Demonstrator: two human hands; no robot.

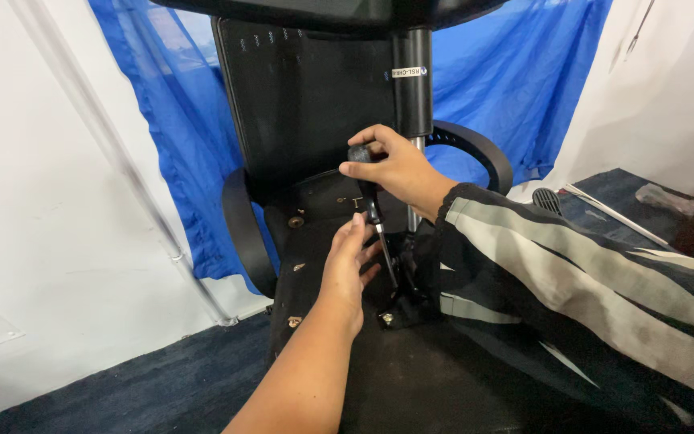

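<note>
White walls and a blue curtain [162, 120] back one overturned black office chair [315, 104] on dark carpet [162, 386]. One screwdriver [375, 217] stands tip-down at the seat underside, right hand [395, 169] gripping its handle, left hand [347, 265] open, fingers steadying the shaft.

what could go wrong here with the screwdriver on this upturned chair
The screwdriver stands tilted, and the right hand grips only its handle top, so the tip may slip off the fastener. The left hand rests right beside the shaft, where a slip might jab it. Loose screws on the seat underside may roll off.
</note>
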